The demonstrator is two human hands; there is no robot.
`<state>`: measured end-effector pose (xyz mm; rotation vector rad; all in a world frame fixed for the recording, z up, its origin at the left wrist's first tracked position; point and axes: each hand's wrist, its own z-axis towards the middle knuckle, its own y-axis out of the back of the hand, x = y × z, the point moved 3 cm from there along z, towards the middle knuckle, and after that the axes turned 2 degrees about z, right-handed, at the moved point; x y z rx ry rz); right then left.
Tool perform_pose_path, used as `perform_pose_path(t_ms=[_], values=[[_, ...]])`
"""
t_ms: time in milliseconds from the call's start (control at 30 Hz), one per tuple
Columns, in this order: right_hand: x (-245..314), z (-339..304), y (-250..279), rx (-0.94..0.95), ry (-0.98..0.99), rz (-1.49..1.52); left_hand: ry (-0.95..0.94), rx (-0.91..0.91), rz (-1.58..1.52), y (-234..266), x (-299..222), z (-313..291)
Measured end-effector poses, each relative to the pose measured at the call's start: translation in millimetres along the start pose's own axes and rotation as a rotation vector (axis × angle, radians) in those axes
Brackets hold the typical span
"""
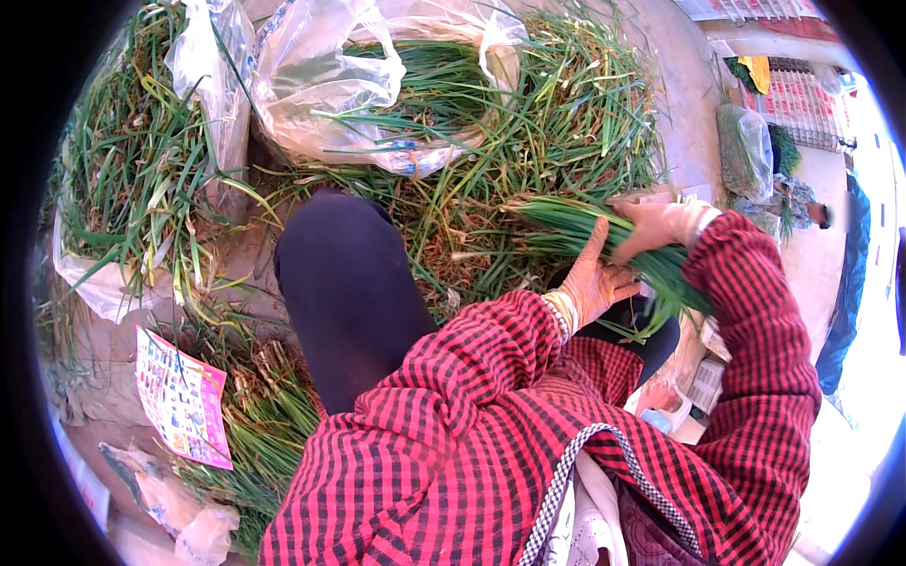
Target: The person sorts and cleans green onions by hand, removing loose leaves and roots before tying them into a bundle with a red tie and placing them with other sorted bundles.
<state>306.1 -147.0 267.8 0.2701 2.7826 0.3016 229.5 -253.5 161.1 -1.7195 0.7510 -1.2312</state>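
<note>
My right hand [651, 229], in a thin pale glove, is closed round a bunch of chives [557, 215] from above. The pale stem ends point left; the green leaves hang down to the right, over my right knee. My left hand [593, 288], also gloved, lies against the near side of the bunch. Its thumb is stretched up across the stalks and its fingers are apart from the thumb. Under and beyond my hands spreads a heap of loose chives [585, 104], tangled with brown dry leaves.
Beyond my left knee [344, 274] stands a clear plastic bag [311, 104] with chives inside. More loose chives [123, 170] lie on plastic at the left. Bundled chives [274, 415] and a pink printed sheet [184, 398] sit at lower left. Another filled bag [744, 151] is at far right.
</note>
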Motion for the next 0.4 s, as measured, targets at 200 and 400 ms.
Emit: perform_pose_path(t_ms=[200,400], values=[[-10,2,-2,-0.052,-0.091,-0.023,-0.010,-0.074,-0.056,21,-10,5],[3,-76,-77,-0.415,0.090,-0.143,-0.033,-0.153,0.013,17,0,12]])
